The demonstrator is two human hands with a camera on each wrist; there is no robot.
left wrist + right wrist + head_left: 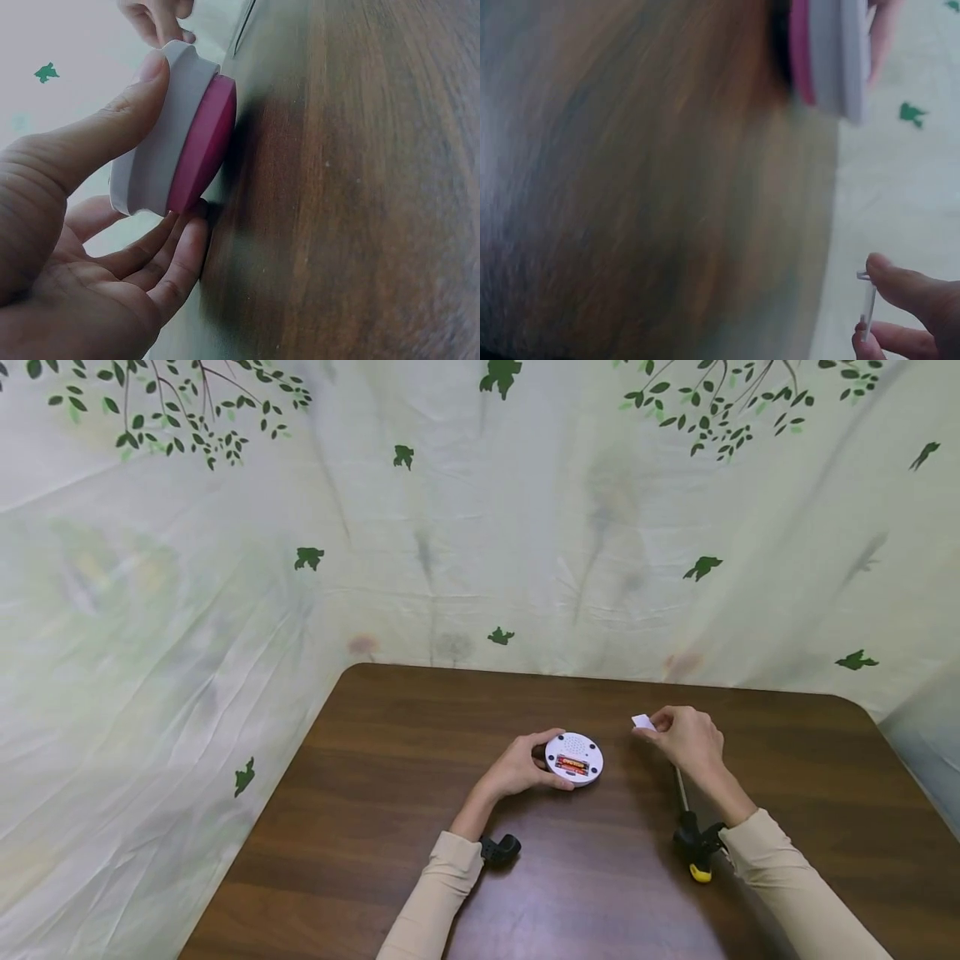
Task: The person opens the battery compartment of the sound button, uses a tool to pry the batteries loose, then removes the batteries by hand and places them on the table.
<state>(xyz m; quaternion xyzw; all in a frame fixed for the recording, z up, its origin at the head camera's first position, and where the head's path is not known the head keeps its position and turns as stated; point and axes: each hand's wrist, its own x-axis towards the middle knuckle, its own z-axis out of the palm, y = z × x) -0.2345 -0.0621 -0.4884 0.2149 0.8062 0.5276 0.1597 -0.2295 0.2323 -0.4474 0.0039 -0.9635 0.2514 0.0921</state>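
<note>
A round white device with a pink underside [206, 142] is gripped by its edge between the thumb and fingers of my left hand [516, 767]. On the upward face of the device [576, 744], an uncovered compartment shows red-and-orange batteries [572, 766]; speaker-like holes and dark round spots surround it. To the right, my right hand [692, 740] pinches a small white battery cover [642, 722] between thumb and fingertips, apart from the device. In the right wrist view the thin cover [869, 304] is seen edge-on.
A screwdriver [681, 789] with a black and yellow handle lies on the brown wooden table [600, 877] beneath my right wrist. Behind the table hangs a pale curtain [465, 527] with a leaf pattern. Black wrist cameras sit on both arms.
</note>
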